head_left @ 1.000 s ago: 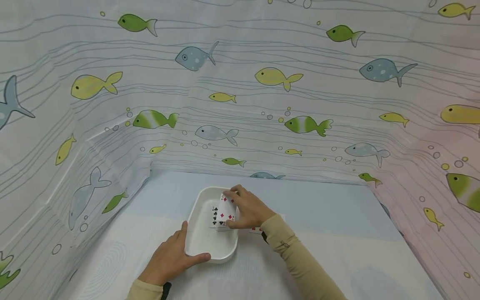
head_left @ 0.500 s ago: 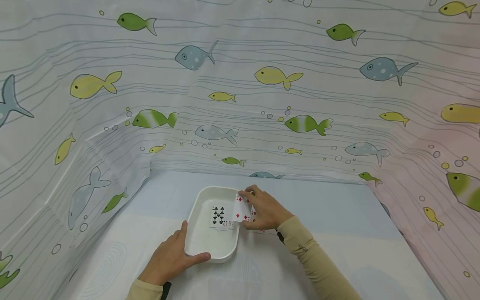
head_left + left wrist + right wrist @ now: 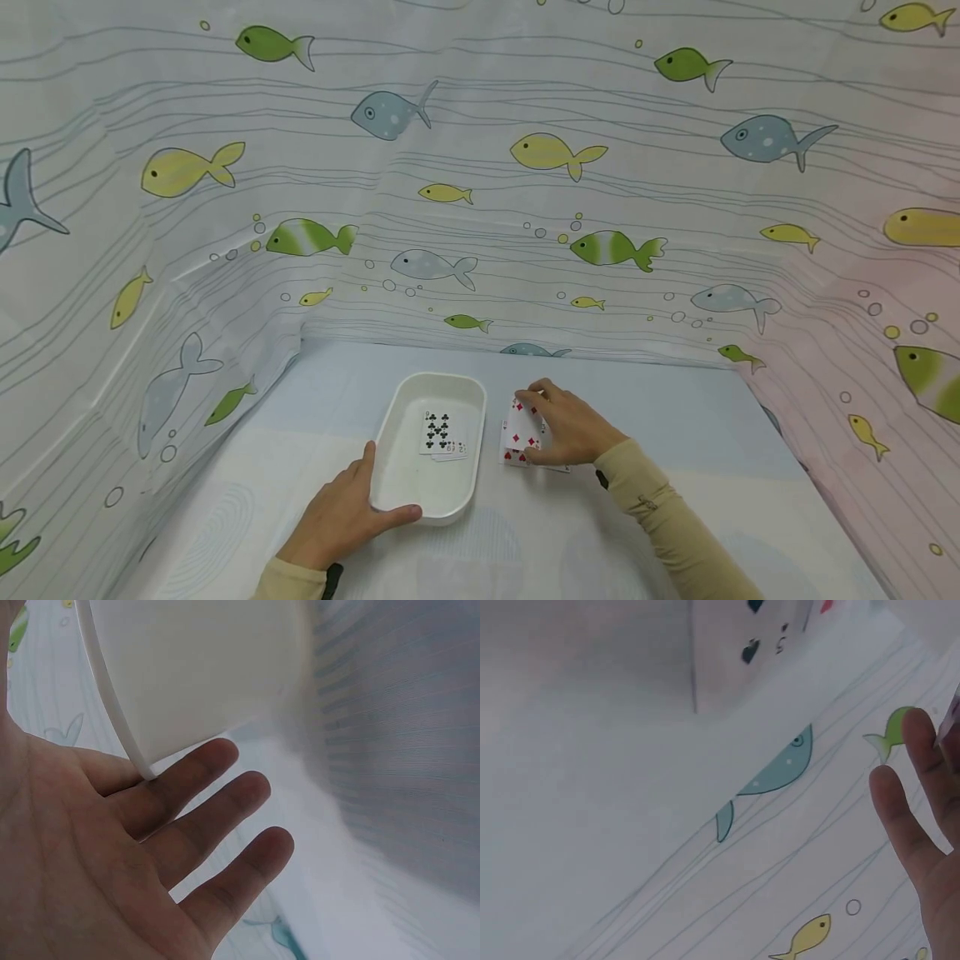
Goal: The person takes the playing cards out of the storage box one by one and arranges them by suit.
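Right hand hides most of the diamond cards.

A white, rounded-rectangular tray sits on the table with its long side running away from the person, and a nine of clubs lies face up inside it over another card. Just right of the tray, apart from it, a few red-suited cards lie face up in a small overlapping stack, the top one tilted up at its far edge.
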A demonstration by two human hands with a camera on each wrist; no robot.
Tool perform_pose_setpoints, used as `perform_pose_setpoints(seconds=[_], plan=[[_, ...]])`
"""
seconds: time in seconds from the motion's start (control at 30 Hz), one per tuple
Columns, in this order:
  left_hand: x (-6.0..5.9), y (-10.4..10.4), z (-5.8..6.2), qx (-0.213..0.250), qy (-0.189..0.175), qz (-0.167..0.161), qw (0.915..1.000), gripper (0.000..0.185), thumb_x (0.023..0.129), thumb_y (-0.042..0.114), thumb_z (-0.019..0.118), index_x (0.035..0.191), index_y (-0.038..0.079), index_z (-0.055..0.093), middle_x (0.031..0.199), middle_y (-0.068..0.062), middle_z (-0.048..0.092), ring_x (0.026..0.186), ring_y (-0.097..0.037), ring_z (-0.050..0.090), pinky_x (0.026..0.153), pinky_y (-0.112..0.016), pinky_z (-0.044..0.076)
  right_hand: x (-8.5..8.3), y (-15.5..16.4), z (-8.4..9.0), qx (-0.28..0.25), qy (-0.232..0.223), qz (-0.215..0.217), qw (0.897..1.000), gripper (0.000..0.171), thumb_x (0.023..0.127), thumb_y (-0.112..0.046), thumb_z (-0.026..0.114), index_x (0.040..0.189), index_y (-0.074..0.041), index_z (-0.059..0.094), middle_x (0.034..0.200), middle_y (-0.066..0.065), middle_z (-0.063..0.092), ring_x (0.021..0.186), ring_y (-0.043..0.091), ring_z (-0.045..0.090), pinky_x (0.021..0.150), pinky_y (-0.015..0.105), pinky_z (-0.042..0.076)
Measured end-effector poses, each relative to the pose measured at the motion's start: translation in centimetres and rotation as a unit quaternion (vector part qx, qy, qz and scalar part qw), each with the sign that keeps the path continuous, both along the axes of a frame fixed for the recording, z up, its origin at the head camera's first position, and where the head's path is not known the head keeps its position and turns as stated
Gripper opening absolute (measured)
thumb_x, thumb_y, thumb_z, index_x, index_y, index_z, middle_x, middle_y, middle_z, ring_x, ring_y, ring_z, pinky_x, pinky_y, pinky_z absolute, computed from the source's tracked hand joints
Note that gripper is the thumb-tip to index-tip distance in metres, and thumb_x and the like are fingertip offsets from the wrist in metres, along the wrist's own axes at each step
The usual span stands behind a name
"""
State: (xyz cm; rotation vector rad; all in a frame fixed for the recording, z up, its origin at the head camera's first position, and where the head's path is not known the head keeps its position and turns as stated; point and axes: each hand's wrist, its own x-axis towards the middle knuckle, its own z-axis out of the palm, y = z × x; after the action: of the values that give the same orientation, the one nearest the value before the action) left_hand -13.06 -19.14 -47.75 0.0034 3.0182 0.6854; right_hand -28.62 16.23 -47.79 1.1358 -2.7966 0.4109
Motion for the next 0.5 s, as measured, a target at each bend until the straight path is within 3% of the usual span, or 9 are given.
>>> perform_pose_setpoints(seconds=[0.5], plan=[[0.0,-0.1,0.0,-0.004,0.010,-0.005,0.9999,0.133,0.070,0.080,0.072,0.155,-0.011,0.024,0.136,-0.026,0.056,0.108,-0.035,0.061,0.090,-0.055,0.050,0.3,6.5,-2.1,0.031,0.002,-0.041,0.999,0.086,0.073,-0.047,0.081,0.146,-0.013,0.051,0.134,0.007,0.049,0.097,0.021,0.059,0.088,0.043,0.052]])
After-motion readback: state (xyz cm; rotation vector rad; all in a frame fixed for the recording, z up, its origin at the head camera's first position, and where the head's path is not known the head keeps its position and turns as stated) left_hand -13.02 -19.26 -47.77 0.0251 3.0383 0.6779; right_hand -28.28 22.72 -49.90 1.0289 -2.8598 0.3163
